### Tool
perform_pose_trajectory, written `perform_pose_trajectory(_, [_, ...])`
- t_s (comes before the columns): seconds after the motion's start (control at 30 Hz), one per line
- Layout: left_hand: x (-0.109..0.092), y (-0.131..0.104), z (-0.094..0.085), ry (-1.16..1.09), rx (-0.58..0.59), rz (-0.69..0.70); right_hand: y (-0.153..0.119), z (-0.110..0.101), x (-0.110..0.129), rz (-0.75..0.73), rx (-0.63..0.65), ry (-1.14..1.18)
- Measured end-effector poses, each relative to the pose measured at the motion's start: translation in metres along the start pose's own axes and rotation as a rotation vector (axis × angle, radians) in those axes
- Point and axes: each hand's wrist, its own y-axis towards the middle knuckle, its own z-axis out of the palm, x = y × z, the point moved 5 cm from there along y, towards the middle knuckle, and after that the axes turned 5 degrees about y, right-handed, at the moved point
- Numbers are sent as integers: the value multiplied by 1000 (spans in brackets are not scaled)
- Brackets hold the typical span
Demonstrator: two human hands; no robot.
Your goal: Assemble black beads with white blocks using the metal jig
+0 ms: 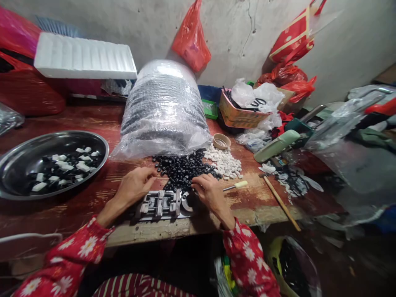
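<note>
A metal fixture [159,205] lies at the table's front edge, with a round metal part [186,203] at its right end. My left hand [135,185] is above the fixture's left side, its fingers curled together; what they hold, if anything, is hidden. My right hand [210,192] is beside the round part, thumb and fingers pinched near the edge of a pile of small black pieces [182,167]; I cannot make out anything between them. Small white pieces [227,163] are heaped to the right of the black ones.
A steel bowl [18,154] with black and white pieces stands at the left. Behind the piles is a large plastic-wrapped bundle [165,107]. A screwdriver [240,184], a wooden-handled hammer [280,202], a small round dish [222,141] and a full box [238,115] are at the right.
</note>
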Motion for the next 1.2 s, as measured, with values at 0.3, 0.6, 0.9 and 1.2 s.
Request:
perform_pose_trajectory(0.3, [-19,36,38,-23,311,-28,35,43,9,94,152,-169])
perform_pose_trajectory(0.6, [-3,23,37,-278,225,-30,10,22,15,87,-46,381])
perform_pose_trajectory(0.9, [-1,-22,1,-494,70,-33,-16,6,42,181,-41,623])
perform_pose_trajectory(1.2, [-2,-75,-13,-361,-75,143,-37,19,71,-34,-29,481])
